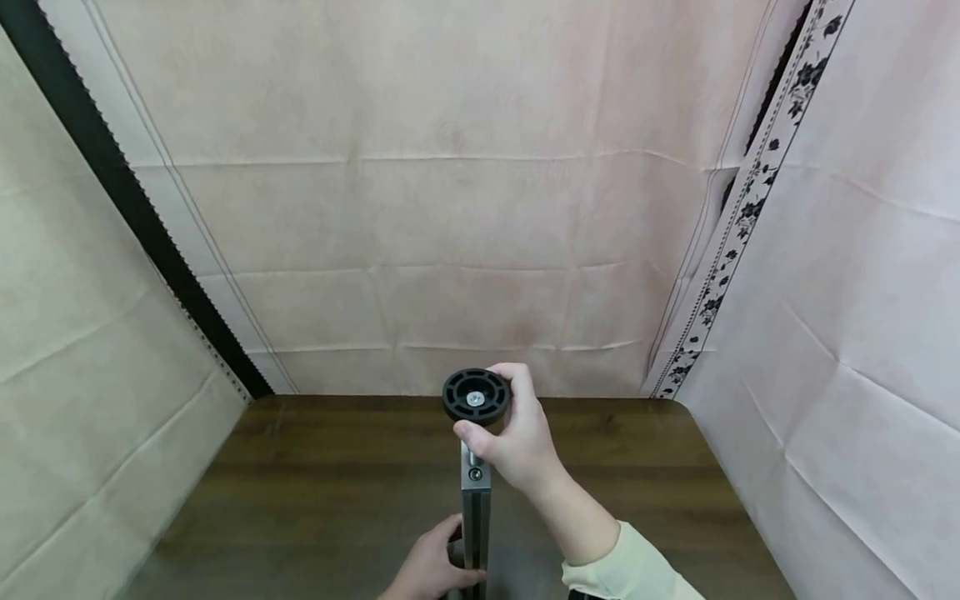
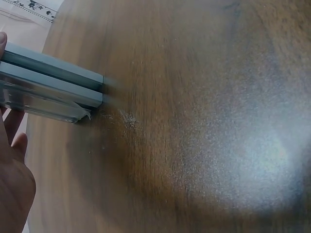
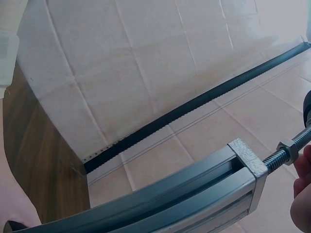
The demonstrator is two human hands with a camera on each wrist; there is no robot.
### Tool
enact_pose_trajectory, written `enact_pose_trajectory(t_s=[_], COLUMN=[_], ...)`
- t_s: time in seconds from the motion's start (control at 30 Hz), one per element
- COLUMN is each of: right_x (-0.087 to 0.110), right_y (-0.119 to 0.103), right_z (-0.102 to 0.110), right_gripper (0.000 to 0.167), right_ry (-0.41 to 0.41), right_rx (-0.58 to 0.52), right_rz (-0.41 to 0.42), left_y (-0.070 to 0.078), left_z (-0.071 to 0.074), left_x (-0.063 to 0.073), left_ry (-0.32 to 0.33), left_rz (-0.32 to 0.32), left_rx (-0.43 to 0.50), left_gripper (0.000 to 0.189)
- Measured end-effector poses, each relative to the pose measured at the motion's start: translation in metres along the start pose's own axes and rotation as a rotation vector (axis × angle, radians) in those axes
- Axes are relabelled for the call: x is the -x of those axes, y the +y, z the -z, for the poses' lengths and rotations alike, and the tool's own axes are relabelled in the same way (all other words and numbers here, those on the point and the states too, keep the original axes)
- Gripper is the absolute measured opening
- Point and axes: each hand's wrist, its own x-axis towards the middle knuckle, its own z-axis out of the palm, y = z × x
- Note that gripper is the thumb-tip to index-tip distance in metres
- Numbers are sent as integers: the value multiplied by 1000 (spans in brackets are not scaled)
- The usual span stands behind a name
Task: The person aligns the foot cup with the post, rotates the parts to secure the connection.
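A grooved aluminium profile [image 1: 476,525] stands on the wooden table, and its lower end shows at the table in the left wrist view. My left hand [image 1: 432,562] grips it low down, thumb on one side. Clear film [image 2: 46,104] clings to the profile there. At the top a black round levelling foot [image 1: 476,397] sits on a threaded rod [image 3: 276,159] that enters the metal end plate [image 3: 250,158]. My right hand [image 1: 517,433] holds the foot by its rim between thumb and fingers. A hex nut [image 3: 288,150] is on the rod, close to the right fingers.
The brown wooden table [image 1: 322,475] has a pale scuff beside the profile's base. Light creased cloth [image 1: 450,208] hangs behind, with more cloth on both sides. A black strip [image 1: 135,200] and a floral border [image 1: 738,221] run along the corners.
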Motion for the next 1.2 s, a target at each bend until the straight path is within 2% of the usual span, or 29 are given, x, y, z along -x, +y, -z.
enact_pose_trajectory(t_s=[0.13, 0.57, 0.7, 0.9, 1.2], right_x=[-1, -5, -5, -1, -7], right_y=[-1, 4, 6, 7, 5], right_z=[1, 3, 4, 4, 3], right_gripper=[55, 55, 54, 52, 52], right_ry=[-8, -37, -49, -66, -80], right_rx=[2, -27, -47, -60, -58], right_rz=[-4, 1, 4, -6, 18], left_y=[0, -3, -4, -7, -4], left_z=[-1, -2, -3, -8, -6], left_x=[0, -5, -6, 0, -4], left_ry=[-8, -11, -13, -28, -18], left_rz=[17, 11, 55, 117, 129], left_rx=[-14, -43, -28, 52, 45], left_gripper=[59, 52, 52, 47, 54])
